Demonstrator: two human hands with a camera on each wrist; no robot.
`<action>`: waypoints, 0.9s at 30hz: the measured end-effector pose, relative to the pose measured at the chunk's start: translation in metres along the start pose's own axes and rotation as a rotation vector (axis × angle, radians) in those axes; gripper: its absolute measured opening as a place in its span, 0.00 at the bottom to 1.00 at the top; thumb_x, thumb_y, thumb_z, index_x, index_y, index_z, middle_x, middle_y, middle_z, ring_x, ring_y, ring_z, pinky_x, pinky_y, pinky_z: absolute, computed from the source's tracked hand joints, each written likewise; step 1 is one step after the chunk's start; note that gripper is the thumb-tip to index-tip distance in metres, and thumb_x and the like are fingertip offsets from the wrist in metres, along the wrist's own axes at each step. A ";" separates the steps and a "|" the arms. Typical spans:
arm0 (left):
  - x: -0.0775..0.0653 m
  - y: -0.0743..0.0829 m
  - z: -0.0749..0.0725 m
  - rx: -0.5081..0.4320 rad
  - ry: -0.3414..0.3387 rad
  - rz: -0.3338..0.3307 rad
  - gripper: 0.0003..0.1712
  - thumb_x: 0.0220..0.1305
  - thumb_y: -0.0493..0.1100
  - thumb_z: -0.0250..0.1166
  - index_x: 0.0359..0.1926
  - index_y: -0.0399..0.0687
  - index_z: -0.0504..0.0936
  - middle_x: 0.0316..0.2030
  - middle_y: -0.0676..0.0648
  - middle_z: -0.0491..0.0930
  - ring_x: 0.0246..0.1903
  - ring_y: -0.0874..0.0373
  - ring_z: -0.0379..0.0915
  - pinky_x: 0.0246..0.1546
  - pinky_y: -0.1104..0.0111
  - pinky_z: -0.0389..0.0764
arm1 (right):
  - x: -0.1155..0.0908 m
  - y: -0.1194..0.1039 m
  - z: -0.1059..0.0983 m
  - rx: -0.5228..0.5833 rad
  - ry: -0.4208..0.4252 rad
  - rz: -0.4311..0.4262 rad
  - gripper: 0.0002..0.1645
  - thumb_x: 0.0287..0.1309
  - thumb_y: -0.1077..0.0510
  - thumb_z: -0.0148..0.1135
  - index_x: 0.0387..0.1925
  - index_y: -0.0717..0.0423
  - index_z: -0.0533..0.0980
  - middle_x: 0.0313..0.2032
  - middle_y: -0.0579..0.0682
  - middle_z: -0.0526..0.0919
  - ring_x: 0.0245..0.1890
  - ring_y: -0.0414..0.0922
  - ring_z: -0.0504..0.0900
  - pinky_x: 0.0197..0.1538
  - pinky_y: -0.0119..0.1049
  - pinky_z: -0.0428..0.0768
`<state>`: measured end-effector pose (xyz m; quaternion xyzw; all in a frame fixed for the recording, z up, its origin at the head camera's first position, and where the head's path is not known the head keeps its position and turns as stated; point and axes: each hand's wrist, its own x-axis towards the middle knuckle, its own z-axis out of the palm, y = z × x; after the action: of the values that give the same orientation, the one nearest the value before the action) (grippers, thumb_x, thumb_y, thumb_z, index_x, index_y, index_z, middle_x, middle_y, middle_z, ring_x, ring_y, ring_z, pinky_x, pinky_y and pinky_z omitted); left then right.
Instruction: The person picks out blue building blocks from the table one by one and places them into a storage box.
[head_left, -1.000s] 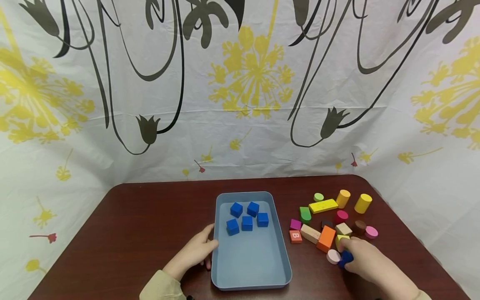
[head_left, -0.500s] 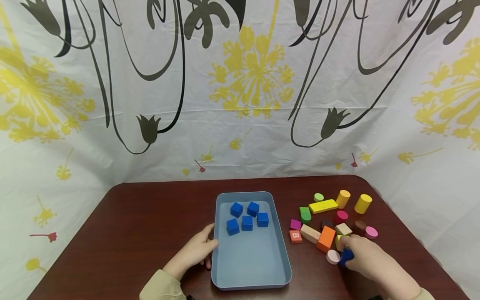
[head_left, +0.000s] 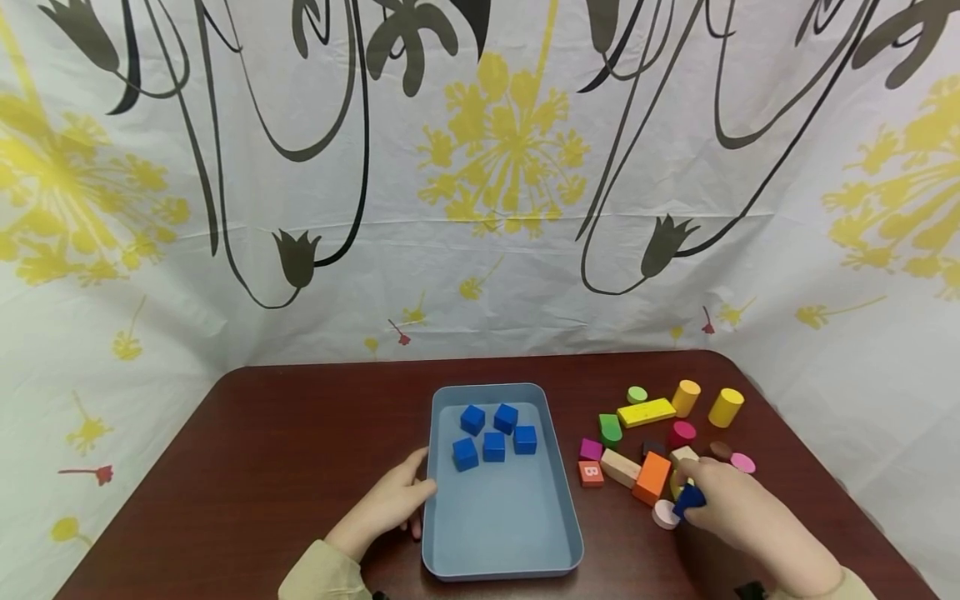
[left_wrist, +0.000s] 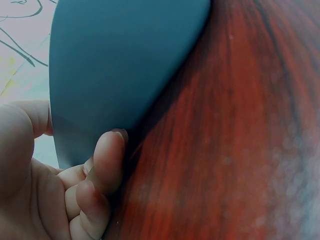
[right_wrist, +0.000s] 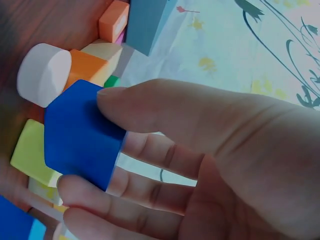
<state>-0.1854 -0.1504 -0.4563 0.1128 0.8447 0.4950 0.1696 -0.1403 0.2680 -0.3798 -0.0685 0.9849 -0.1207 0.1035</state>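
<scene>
A grey-blue tray [head_left: 502, 525] lies on the dark wooden table, with several blue cubes [head_left: 494, 447] in its far half. At the tray's left side, my left hand [head_left: 386, 504] grips the wall; in the left wrist view its thumb and curled fingers are on either side of the tray wall [left_wrist: 120, 65]. On the right, my right hand [head_left: 731, 504] pinches a blue block [head_left: 688, 502] between thumb and fingers. The right wrist view shows the blue block [right_wrist: 80, 132] tilted, close to a white round block [right_wrist: 44, 75] and a yellow-green block [right_wrist: 35, 152].
Mixed blocks crowd the table right of the tray: an orange block [head_left: 652, 478], a beige block [head_left: 621, 468], a red block with a letter B [head_left: 591, 474], and yellow cylinders [head_left: 726, 407]. Another blue block [right_wrist: 17, 220] shows low in the right wrist view. A patterned cloth [head_left: 480, 317] hangs behind the table.
My right hand has shifted slightly up and left in the head view, carrying the blue block with it. The left hand and the tray look unmoved.
</scene>
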 end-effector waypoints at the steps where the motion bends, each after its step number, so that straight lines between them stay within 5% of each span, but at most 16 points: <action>1: 0.000 0.000 0.000 -0.001 0.000 0.000 0.35 0.62 0.43 0.51 0.68 0.38 0.50 0.14 0.44 0.75 0.10 0.50 0.72 0.09 0.67 0.69 | 0.000 -0.001 -0.001 -0.001 0.008 -0.008 0.16 0.40 0.61 0.70 0.33 0.53 0.74 0.28 0.47 0.74 0.27 0.45 0.72 0.33 0.46 0.79; 27: -0.001 0.000 0.000 0.002 0.003 0.017 0.35 0.62 0.43 0.51 0.68 0.39 0.50 0.14 0.45 0.75 0.10 0.50 0.72 0.08 0.67 0.69 | 0.003 -0.043 -0.026 -0.022 0.252 -0.215 0.14 0.46 0.58 0.67 0.37 0.55 0.76 0.35 0.50 0.76 0.33 0.45 0.76 0.32 0.43 0.78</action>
<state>-0.1844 -0.1504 -0.4566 0.1195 0.8443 0.4958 0.1642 -0.1444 0.2316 -0.3449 -0.1591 0.9783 -0.1278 -0.0353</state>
